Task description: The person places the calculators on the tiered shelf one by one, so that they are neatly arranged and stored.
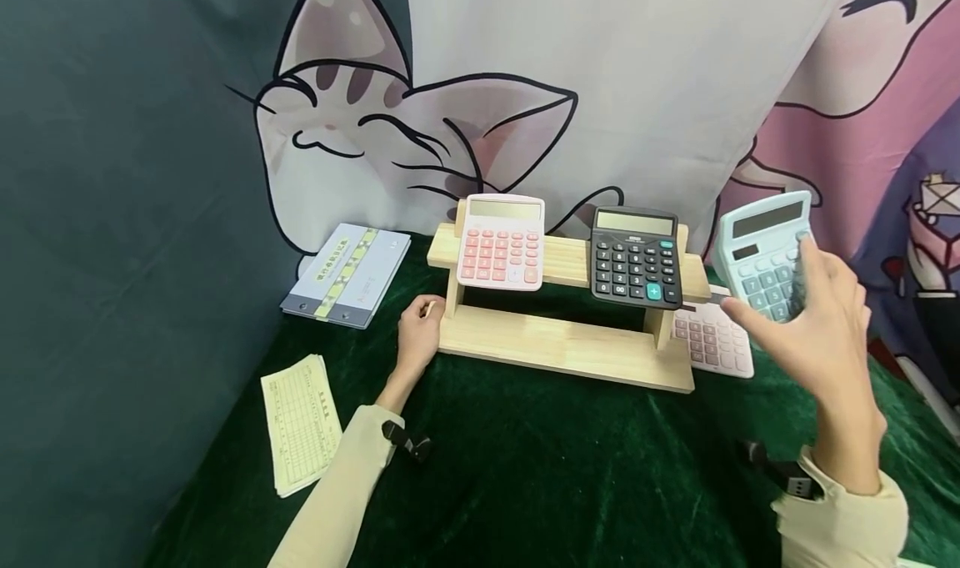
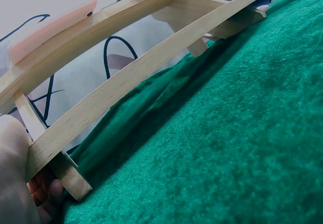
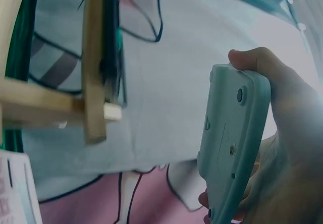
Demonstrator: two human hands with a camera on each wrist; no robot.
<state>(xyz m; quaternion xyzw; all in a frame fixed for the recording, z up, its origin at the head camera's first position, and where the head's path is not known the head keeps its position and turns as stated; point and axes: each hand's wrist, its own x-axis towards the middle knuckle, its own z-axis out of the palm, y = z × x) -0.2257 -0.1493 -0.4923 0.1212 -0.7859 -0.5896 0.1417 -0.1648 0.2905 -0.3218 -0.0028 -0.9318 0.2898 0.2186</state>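
At the left end of the wooden stand (image 1: 555, 340), my left hand (image 1: 420, 334) holds its frame, fingers curled around the end piece (image 2: 73, 176). Raised off the stand's right end, a light blue calculator (image 1: 761, 268) is gripped by its edges in my right hand (image 1: 828, 326). The right wrist view shows the calculator's back (image 3: 234, 128) with the thumb on one edge. A pink-and-white calculator (image 1: 501, 243) leans on the stand's upper bar at left. A black calculator (image 1: 636, 259) leans on the same bar at right.
Another pale pink calculator (image 1: 712, 339) lies behind the stand's right end, partly hidden. On the left are a grey-blue binder or book (image 1: 348, 276) with a patterned band and a stack of yellow printed forms (image 1: 302, 422). Green velvet cloth (image 1: 540, 468) covers the table; printed curtains hang behind.
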